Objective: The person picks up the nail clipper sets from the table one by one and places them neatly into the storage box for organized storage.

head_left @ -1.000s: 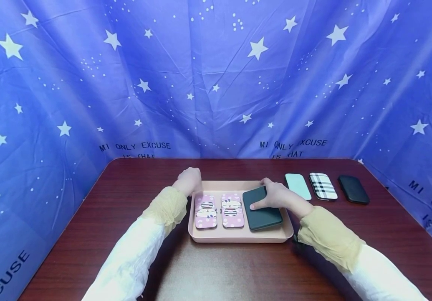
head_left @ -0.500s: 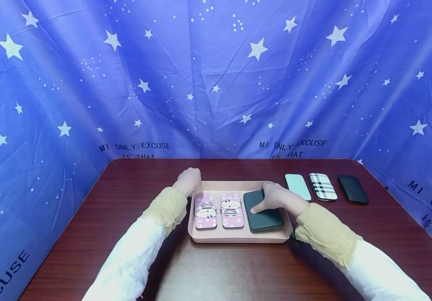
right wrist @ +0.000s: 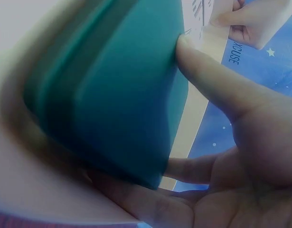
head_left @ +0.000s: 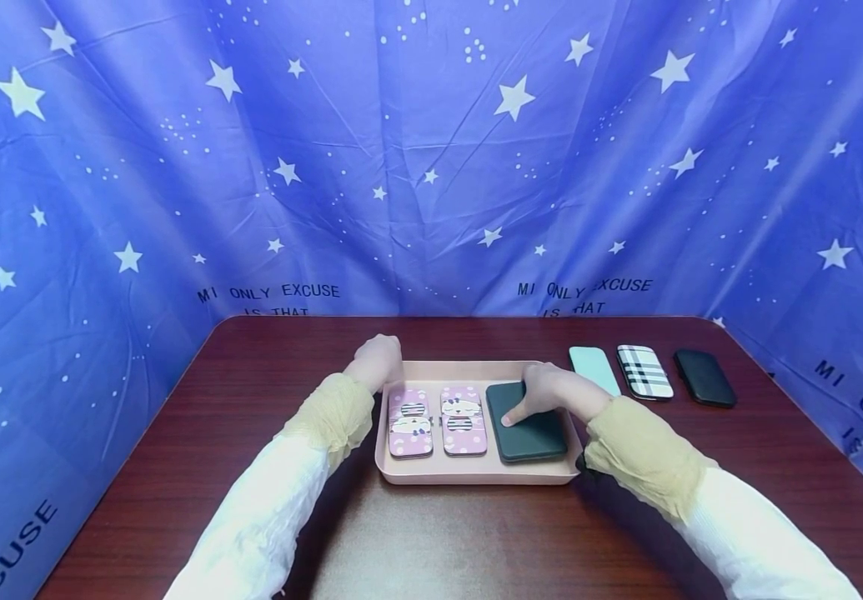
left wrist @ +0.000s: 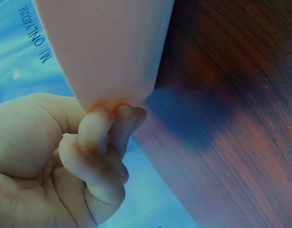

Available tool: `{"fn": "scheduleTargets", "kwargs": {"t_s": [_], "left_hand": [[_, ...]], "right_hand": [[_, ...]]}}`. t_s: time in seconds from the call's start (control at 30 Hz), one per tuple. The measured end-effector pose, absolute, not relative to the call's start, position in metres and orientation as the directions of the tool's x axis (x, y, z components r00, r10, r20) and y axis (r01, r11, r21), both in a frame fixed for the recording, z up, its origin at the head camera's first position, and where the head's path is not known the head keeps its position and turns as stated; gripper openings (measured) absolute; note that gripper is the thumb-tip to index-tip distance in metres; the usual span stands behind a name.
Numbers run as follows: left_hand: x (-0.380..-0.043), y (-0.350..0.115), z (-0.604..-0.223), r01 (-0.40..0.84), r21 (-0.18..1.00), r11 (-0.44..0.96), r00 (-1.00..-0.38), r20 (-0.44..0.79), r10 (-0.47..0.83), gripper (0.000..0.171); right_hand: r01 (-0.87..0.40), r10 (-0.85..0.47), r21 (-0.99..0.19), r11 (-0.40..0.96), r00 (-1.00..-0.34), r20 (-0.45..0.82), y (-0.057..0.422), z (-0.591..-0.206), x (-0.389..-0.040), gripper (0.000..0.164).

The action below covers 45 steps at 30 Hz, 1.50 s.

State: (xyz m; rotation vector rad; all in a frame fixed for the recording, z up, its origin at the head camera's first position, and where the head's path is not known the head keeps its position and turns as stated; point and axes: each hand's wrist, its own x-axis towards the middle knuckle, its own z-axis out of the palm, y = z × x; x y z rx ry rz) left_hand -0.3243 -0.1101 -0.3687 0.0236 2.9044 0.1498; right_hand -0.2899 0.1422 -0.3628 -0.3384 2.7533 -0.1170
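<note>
Okay, a dark green, rounded rectangular case with a smooth leather-like face (head_left: 532, 440) is being clamped by the right hand (head_left: 551, 390), thumb pressing on top and fingers curling round its edge, inside the right end of a pale pink, shallow rectangular tray with rounded corners (head_left: 476, 479). The tray's far-left corner is being pinched by the left hand (head_left: 378, 362), so sliding is probably being limited at that end only. Whether the case is being fully supported by the tray floor cannot be told (its edge is blurring in the right wrist view).

Main risk: the right wall is being crowded by case and fingers, so the rim could be getting knocked if the hand is being pulled out fast. With uneven finger release, the case could be getting dragged askew. From a leftward shove, the nearer pink, dotted, cartoon-printed rectangular case (head_left: 464, 420) could be getting bumped, then its matching neighbour (head_left: 410, 423). If the left pinch is loosening, the tray could be pivoting on the glossy red-brown wooden table (head_left: 431, 542). Outside, a mint-green rounded case (head_left: 593, 371), a white-and-black plaid case (head_left: 645, 372) and a plain black case (head_left: 704, 377) are lying rightward; the mint one could be getting brushed by the wrist.
</note>
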Motion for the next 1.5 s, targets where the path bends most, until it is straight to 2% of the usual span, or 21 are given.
{"fn": "scheduleTargets", "kwargs": {"t_s": [0.3,0.53,0.67,0.97,1.2,1.5], "left_hand": [[-0.324,-0.11,-0.37,-0.005,0.117,0.993,-0.973,-0.229,0.022,0.023],[-0.324,-0.11,-0.37,0.007,0.101,0.995,-0.973,-0.227,0.03,0.029],[-0.323,-0.109,-0.369,0.016,0.095,0.995,-0.974,-0.224,0.037,0.031],[-0.323,-0.11,-0.37,0.023,0.093,0.995,-0.978,-0.202,0.041,0.034],[-0.321,-0.11,-0.368,0.025,0.096,0.995,-0.979,-0.201,0.044,0.032],[-0.323,-0.109,-0.369,-0.016,0.11,0.994,-0.975,-0.221,0.009,0.027]], "right_hand": [[-0.212,-0.227,-0.08,0.974,-0.902,-0.367,0.139,-0.364,-0.291,0.074],[-0.139,-0.167,-0.1,0.985,-0.907,-0.387,0.136,-0.362,-0.29,0.069],[-0.143,-0.17,-0.099,0.985,-0.906,-0.387,0.134,-0.359,-0.287,0.067],[-0.326,-0.294,0.04,0.944,-0.893,-0.341,0.13,-0.355,-0.28,0.063],[-0.353,-0.345,-0.017,0.936,-0.902,-0.26,0.131,-0.346,-0.266,0.065],[-0.43,-0.443,-0.133,0.893,-0.893,-0.084,0.147,-0.328,-0.257,0.066]]}}
